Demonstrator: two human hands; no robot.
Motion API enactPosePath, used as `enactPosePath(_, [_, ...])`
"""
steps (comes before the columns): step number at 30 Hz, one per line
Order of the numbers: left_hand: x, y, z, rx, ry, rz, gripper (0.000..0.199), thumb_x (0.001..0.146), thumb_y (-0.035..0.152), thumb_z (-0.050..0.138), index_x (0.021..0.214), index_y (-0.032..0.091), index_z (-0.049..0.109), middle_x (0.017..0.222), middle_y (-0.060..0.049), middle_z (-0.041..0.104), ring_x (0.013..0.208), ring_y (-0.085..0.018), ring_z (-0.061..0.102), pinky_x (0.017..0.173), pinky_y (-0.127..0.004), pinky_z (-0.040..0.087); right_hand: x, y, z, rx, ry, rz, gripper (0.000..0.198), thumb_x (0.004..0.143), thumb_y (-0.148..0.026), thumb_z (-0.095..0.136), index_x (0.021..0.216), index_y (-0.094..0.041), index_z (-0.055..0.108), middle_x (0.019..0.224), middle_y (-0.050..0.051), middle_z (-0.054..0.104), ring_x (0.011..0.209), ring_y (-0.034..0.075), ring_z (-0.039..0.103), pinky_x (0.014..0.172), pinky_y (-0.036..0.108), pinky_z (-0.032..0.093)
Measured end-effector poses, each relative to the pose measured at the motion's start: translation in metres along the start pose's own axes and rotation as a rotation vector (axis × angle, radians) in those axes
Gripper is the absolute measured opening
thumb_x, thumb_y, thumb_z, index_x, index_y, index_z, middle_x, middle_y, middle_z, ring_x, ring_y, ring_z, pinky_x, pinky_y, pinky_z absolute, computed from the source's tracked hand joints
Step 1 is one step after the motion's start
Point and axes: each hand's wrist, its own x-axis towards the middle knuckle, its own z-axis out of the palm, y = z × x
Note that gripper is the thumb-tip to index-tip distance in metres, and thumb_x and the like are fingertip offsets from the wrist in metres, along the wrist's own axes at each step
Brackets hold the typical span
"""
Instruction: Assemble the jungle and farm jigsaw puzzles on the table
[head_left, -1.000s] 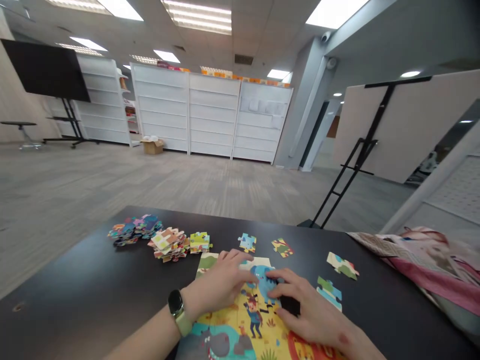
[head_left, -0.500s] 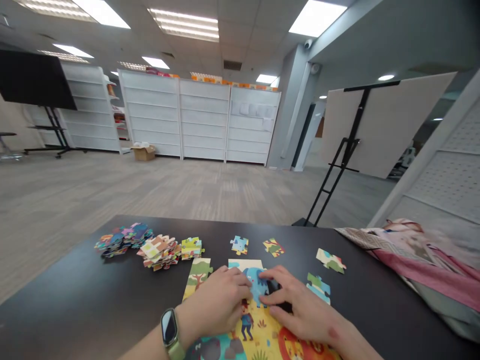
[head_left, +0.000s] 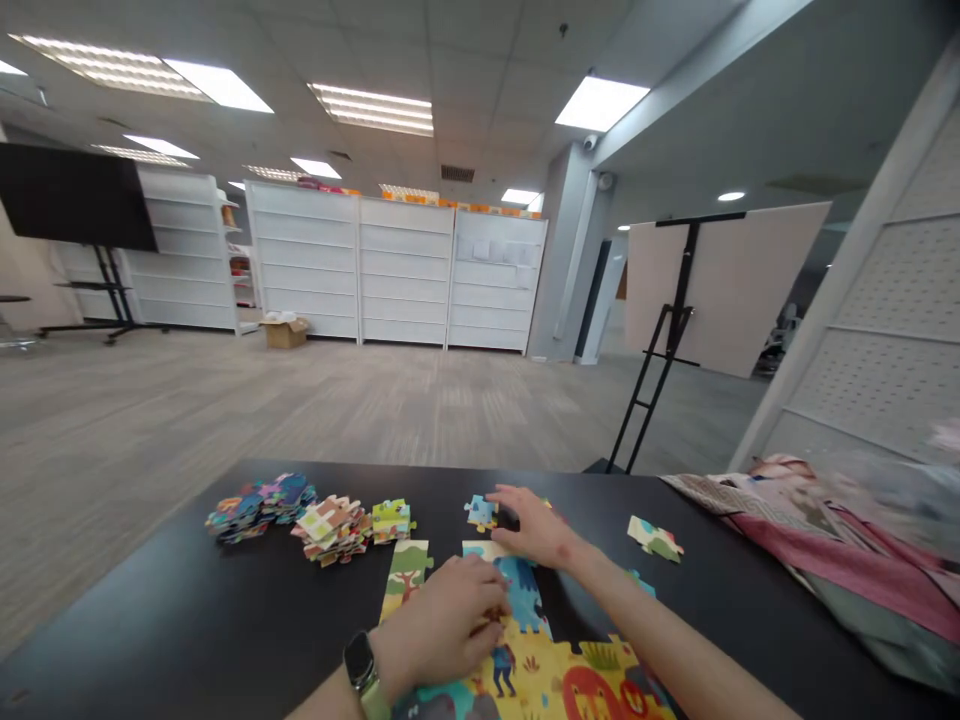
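While the person sat at the black table point(head_left: 135, 610), three piles of puzzle pieces point(head_left: 311, 510) lay in a row on its far left part. Next came the left hand point(head_left: 442, 625), with a watch point(head_left: 362, 665) on its wrist. It lay flat with loose fingers on the half-made puzzle point(head_left: 540, 670), pressing down and pinching nothing. The puzzle sat at the near edge of the table, right in front of the person. Further back, the right hand point(head_left: 534, 525) reached out with spread fingers, and its fingertips touched a small blue piece point(head_left: 480, 511). I could not tell if it had gripped the piece. To the right lay one loose green piece point(head_left: 655, 538), well apart from the puzzle. A pink patterned cloth point(head_left: 840, 545) lay at the right end of the table.
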Motion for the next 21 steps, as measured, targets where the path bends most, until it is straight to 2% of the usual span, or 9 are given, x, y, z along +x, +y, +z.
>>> enactPosePath(2, [-0.002,-0.005,-0.002,-0.027,-0.011,0.044,0.019,0.089,0.016,0.06,0.103,0.028,0.067,0.12,0.003,0.067,0.114,-0.021,0.058,0.098,-0.034,0.041,0.018,-0.002,0.005,-0.003,-0.052,-0.028,0.038,0.076,-0.03,0.075,0.113,-0.024,0.074,0.125,0.009,0.069,0.12,0.029,0.061,0.106,0.042,0.044])
enactPosePath(4, [-0.003,-0.007,-0.004,-0.042,-0.017,0.062,0.024,0.089,0.014,0.058,0.106,0.028,0.068,0.125,0.002,0.067,0.118,-0.021,0.057,0.099,-0.035,0.04,0.029,-0.002,0.006,-0.004,-0.088,-0.052,0.022,0.076,-0.031,0.075,0.098,-0.025,0.078,0.108,0.004,0.075,0.104,0.025,0.067,0.099,0.037,0.048])
enactPosePath(5, [-0.004,-0.008,-0.005,-0.046,-0.019,0.06,0.025,0.09,0.014,0.057,0.106,0.028,0.068,0.125,0.002,0.067,0.118,-0.021,0.057,0.099,-0.035,0.04,0.031,-0.002,0.004,-0.006,-0.097,-0.061,0.019,0.076,-0.03,0.076,0.094,-0.025,0.078,0.102,0.003,0.076,0.098,0.024,0.068,0.095,0.035,0.049])
enactPosePath(7, [-0.004,-0.008,-0.006,-0.046,-0.023,0.049,0.026,0.09,0.014,0.056,0.106,0.029,0.069,0.125,0.002,0.067,0.118,-0.022,0.058,0.099,-0.036,0.04,0.027,-0.002,-0.006,-0.013,-0.097,-0.073,0.024,0.073,-0.028,0.077,0.097,-0.024,0.077,0.097,0.003,0.075,0.092,0.023,0.068,0.09,0.033,0.051])
enactPosePath(10, [-0.004,-0.008,-0.006,-0.046,-0.031,0.043,0.026,0.09,0.016,0.057,0.108,0.029,0.069,0.126,0.002,0.067,0.118,-0.021,0.057,0.1,-0.034,0.041,0.002,-0.002,-0.034,-0.022,-0.066,-0.068,0.038,0.07,-0.024,0.076,0.108,-0.021,0.073,0.103,0.006,0.072,0.088,0.021,0.066,0.086,0.033,0.052])
enactPosePath(13, [-0.003,-0.008,-0.005,-0.053,-0.029,0.034,0.026,0.089,0.015,0.057,0.106,0.029,0.07,0.126,0.002,0.066,0.118,-0.021,0.057,0.1,-0.033,0.042,-0.042,-0.004,-0.061,-0.004,-0.07,-0.06,0.036,0.074,-0.02,0.07,0.109,-0.022,0.073,0.116,0.007,0.068,0.077,0.015,0.064,0.077,0.028,0.054])
enactPosePath(14, [-0.003,-0.008,-0.005,-0.056,-0.023,0.023,0.026,0.088,0.014,0.056,0.105,0.029,0.07,0.125,0.002,0.066,0.117,-0.021,0.058,0.1,-0.034,0.042,-0.058,-0.004,-0.066,0.012,-0.098,-0.068,0.035,0.074,-0.019,0.069,0.108,-0.024,0.074,0.119,0.006,0.066,0.08,0.015,0.065,0.077,0.027,0.054])
enactPosePath(17, [-0.003,-0.007,-0.005,-0.068,-0.011,-0.011,0.028,0.087,0.011,0.054,0.103,0.028,0.07,0.124,0.002,0.066,0.118,-0.021,0.058,0.101,-0.036,0.042,-0.096,-0.006,-0.066,0.081,-0.185,-0.08,0.036,0.077,-0.018,0.069,0.112,-0.026,0.073,0.119,0.007,0.066,0.101,0.021,0.066,0.093,0.033,0.052])
enactPosePath(21, [-0.003,0.0,-0.006,-0.024,-0.027,0.005,0.028,0.09,0.011,0.051,0.105,0.026,0.069,0.125,-0.002,0.065,0.117,-0.023,0.057,0.101,-0.037,0.043,-0.117,-0.004,-0.048,0.118,-0.186,-0.061,0.029,0.086,-0.018,0.061,0.11,-0.027,0.073,0.129,0.009,0.062,0.122,0.025,0.059,0.105,0.043,0.046])
